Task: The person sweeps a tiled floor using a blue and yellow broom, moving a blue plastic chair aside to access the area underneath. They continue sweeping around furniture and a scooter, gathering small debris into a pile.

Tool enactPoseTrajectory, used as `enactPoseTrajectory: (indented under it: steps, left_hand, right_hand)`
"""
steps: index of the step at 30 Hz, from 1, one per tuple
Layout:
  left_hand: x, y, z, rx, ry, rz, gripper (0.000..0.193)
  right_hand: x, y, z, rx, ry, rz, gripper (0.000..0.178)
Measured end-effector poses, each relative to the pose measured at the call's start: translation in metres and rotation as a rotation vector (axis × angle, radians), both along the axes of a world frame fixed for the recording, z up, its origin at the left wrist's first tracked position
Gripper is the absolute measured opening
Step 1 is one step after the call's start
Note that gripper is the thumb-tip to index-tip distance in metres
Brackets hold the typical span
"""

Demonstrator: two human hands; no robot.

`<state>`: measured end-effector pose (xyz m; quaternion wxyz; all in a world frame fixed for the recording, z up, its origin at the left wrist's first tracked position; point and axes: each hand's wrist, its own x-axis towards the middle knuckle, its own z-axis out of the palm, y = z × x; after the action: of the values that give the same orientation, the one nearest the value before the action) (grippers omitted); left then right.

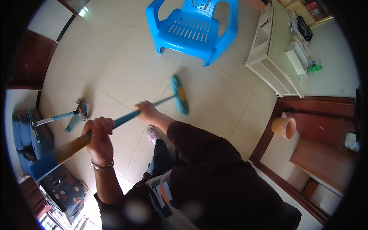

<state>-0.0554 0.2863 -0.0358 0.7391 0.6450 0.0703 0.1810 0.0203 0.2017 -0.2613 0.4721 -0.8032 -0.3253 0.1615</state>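
Both my hands are closed around the long handle of a broom (pixel 180 96) with a teal and yellow head. My left hand (pixel 100 138), with a bracelet at its wrist, grips the upper part of the handle. Farther down the teal shaft is my right hand (pixel 148 112), its fingers wrapped round it. The handle slants from the lower left, where its blue end comes close to me, toward the middle of the floor. The broom head lies at the floor, slightly blurred, in front of a blue plastic armchair (pixel 188 32).
A child's scooter (pixel 79 110) stands on the tiles at left, near a dark blue seat (pixel 25 134). At right are a white table (pixel 278 50) holding a white box (pixel 297 57) and green bottle (pixel 315 66), and an orange pot (pixel 283 127). A dotted cloth (pixel 63 191) hangs lower left.
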Motion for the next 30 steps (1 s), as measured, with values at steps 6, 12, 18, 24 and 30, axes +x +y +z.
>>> enactPoseTrajectory:
  steps: [6, 12, 18, 24, 30]
  left_hand:
    - [0.0, 0.071, 0.04, 0.109, -0.312, -0.18, 0.033]
    - [-0.008, 0.099, -0.015, -0.207, -0.081, -0.352, 0.018]
    - [-0.018, 0.152, -0.071, -0.367, 0.139, -0.207, 0.017]
    - [0.004, 0.231, 0.0, 0.015, -0.064, -0.132, 0.024]
    - [0.008, 0.227, 0.032, 0.079, -0.348, -0.224, 0.026]
  right_hand:
    - [0.002, 0.052, 0.071, 0.184, -0.06, -0.015, 0.013]
    - [-0.034, -0.003, 0.025, -0.049, -0.004, -0.054, 0.022]
    - [-0.062, 0.045, -0.055, -0.198, 0.184, -0.009, 0.016]
    - [-0.013, 0.218, 0.012, 0.129, 0.075, -0.124, 0.007]
    - [-0.017, 0.232, 0.059, 0.268, 0.044, -0.244, 0.025]
